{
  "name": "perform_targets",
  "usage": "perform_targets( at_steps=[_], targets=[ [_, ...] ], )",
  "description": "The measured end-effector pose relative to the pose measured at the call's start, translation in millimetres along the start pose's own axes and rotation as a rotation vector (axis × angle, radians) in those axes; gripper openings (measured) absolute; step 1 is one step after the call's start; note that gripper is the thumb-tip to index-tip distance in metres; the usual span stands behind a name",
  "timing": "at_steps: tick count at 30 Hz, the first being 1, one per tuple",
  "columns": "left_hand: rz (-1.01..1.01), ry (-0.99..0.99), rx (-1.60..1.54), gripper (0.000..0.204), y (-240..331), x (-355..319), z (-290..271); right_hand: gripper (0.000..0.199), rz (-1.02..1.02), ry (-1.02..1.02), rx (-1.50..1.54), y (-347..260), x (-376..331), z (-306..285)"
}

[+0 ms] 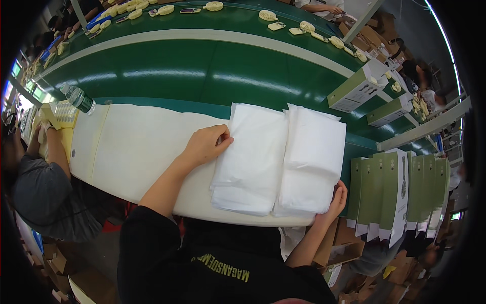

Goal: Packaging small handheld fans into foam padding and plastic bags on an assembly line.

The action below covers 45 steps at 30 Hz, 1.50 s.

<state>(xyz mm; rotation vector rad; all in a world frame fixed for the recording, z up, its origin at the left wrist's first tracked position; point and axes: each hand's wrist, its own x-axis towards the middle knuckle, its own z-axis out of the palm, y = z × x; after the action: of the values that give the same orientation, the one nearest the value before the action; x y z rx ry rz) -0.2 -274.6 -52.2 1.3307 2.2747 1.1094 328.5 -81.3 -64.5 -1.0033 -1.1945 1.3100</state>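
Two stacks of folded thin white sheets or bags lie side by side on the pale work surface. At the upper left edge of the left stack [253,157] is my left hand [206,143], its fingers curled and the thumb close to them. Whether a sheet edge is pinched there I cannot make out. My right hand [333,203] rests against the lower right corner of the right stack [313,159]. Its fingers are loosely bent along the side, thumb a little apart, gripping nothing visible.
A clear bottle [80,99] stands at the far left of the board [147,139], near another person's arm [56,147]. Behind runs a green conveyor [202,66] with cream handheld fans on its far belt. Green-white cartons [390,192] stand at right, above open brown boxes [344,248].
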Motion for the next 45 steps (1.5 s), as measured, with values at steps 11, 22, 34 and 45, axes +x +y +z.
perform_targets(
  at_steps=[11, 22, 34, 45],
  targets=[
    [-0.039, -0.09, -0.088, 0.034, -1.9, 2.8, -9.4, 0.023, 0.022, 0.015, 0.011, -1.5, -3.6, 8.1],
    [-0.056, -0.053, -0.35, 0.028, -1.2, 0.7, -11.7, 0.024, 0.021, -0.007, 0.0, -0.7, -6.2, 7.9],
    [-0.002, -0.024, -0.362, 0.024, -13.7, -0.8, -10.0, 0.025, 0.037, 0.002, -0.004, -1.6, -10.9, 13.9],
    [-0.019, -0.094, -0.27, 0.021, -16.8, 0.6, -21.6, 0.019, -0.087, -0.046, -0.234, -16.7, -12.6, 28.2]
  ],
)
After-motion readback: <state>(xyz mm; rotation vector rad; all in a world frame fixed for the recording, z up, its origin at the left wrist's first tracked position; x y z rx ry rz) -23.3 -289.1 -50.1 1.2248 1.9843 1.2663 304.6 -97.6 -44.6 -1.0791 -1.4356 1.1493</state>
